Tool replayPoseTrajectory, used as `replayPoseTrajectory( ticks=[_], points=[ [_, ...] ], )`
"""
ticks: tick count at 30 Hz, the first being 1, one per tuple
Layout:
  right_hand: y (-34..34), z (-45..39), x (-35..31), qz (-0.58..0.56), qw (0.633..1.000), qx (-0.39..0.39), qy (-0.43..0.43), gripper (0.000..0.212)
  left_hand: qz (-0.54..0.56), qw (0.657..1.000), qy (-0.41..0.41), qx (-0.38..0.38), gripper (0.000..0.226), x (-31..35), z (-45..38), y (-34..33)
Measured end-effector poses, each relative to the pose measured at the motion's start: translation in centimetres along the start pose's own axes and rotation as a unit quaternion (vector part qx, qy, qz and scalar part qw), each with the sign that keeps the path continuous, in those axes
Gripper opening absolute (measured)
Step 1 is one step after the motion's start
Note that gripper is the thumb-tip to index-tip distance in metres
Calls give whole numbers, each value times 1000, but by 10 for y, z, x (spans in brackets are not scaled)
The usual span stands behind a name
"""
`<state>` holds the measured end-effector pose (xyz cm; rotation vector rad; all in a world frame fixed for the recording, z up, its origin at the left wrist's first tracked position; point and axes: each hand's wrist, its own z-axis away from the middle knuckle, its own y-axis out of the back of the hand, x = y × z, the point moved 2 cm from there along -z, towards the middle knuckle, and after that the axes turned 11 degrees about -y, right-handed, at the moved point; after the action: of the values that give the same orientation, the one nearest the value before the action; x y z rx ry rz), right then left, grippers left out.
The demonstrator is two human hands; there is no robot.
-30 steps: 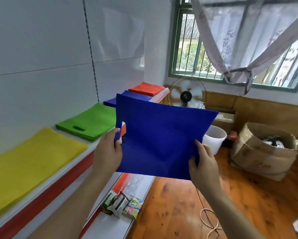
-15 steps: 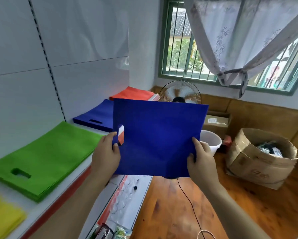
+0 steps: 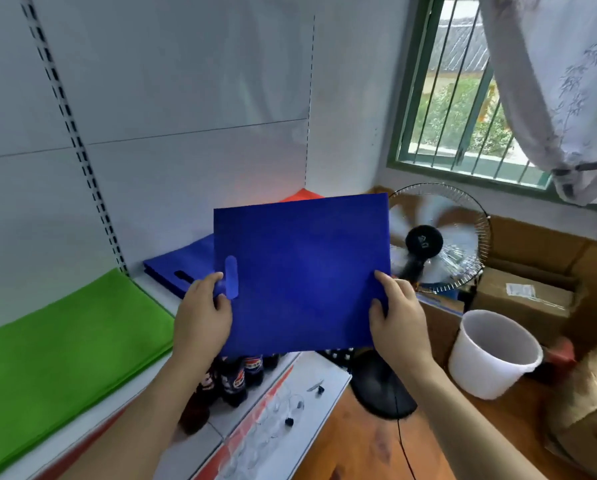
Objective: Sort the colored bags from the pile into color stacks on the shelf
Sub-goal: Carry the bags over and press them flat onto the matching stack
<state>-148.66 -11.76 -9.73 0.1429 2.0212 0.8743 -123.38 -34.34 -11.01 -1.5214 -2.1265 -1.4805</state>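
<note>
Fan (image 3: 425,241), bucket (image 3: 491,355) — bag (image 3: 300,271) hides red stack (image 3: 302,195)

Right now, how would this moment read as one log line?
held: blue bag | left hand: grips | right hand: grips | target: blue stack | placed: no

You've got three flat fabric bag stacks on the shelf: green (image 3: 65,348), blue (image 3: 183,268), red (image 3: 302,195). One loose blue bag (image 3: 304,271), one white plastic bucket (image 3: 494,351), one round wire fan (image 3: 439,237), several dark soda bottles (image 3: 234,375).
</note>
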Motion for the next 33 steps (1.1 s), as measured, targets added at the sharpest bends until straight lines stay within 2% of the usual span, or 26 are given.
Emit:
replayPoseTrajectory(
  ticks=[14,21,27,33],
  points=[
    [-161,-157,-54,-7,984,-147,97,43,-130,979,137,81,39,-73,-60,-10],
    [-221,-202,-77,40,965,-199,164,43,-215,954,201,51,41,-92,-67,-20],
    [-264,-227,-72,109,943,-235,208,45,-270,935,228,40,32,-87,-70,-28],
    [-281,-239,-66,136,914,-273,268,41,-317,896,310,30,32,-67,-67,-40]
  ],
)
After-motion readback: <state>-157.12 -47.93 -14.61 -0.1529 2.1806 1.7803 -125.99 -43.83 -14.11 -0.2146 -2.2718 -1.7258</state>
